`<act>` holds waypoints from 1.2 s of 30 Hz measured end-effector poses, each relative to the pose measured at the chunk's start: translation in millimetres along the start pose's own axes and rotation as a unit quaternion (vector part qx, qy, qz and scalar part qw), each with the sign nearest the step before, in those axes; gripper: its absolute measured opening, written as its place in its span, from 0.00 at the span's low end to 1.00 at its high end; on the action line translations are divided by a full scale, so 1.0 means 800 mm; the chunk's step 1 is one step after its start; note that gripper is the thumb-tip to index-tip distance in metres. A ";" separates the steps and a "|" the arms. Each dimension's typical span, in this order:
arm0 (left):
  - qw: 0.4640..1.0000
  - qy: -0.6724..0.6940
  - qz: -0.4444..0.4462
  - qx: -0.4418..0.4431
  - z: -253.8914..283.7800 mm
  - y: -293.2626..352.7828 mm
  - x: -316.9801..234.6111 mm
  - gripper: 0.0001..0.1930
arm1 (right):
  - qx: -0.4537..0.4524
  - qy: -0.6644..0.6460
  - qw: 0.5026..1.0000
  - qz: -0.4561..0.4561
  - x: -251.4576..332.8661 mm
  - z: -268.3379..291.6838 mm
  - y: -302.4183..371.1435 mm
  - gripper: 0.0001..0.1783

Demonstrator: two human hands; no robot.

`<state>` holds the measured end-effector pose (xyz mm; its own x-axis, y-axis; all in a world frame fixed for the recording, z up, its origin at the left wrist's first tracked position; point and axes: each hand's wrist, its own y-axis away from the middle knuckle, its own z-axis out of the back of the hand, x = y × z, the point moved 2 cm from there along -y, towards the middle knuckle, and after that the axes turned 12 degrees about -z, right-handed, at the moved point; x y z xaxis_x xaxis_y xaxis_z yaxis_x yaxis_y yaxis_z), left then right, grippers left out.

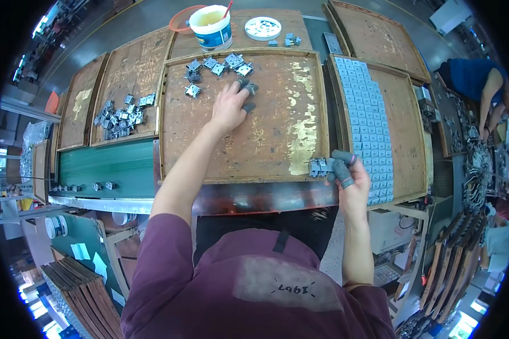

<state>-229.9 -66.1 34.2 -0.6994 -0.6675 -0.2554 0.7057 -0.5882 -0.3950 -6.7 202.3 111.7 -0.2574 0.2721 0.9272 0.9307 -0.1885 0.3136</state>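
Observation:
My left hand [229, 107] reaches over the wooden tray [254, 135] in front of me, dark finger covers on its tips. Its fingers are apart with nothing seen between them, just short of a loose cluster of small metal parts [244, 69]. One more metal part [192, 90] lies to the left of that hand. At the tray's near right corner, my right hand [352, 179], also in finger covers, grips a short row of small metal parts [320, 167] from its right end.
To the right, a tray [404, 124] carries neat rows of blue-grey parts [363, 113]. Piled metal parts [119, 120] lie in a left tray, beyond a green belt [107, 169]. A white bucket [211, 28] and round lid [263, 28] stand behind. Another person [475, 85] works far right.

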 end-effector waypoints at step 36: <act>0.874 0.483 0.051 -0.029 0.094 0.086 -0.254 0.34 | -0.104 0.550 0.764 0.321 0.027 -0.069 0.056 0.17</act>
<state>-30.7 -5.5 125.2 -0.4220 -0.0022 -0.9066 0.7824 -0.5061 -0.3630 15.5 147.8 157.0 0.0646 -0.8754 0.4791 0.9251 -0.1274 -0.3576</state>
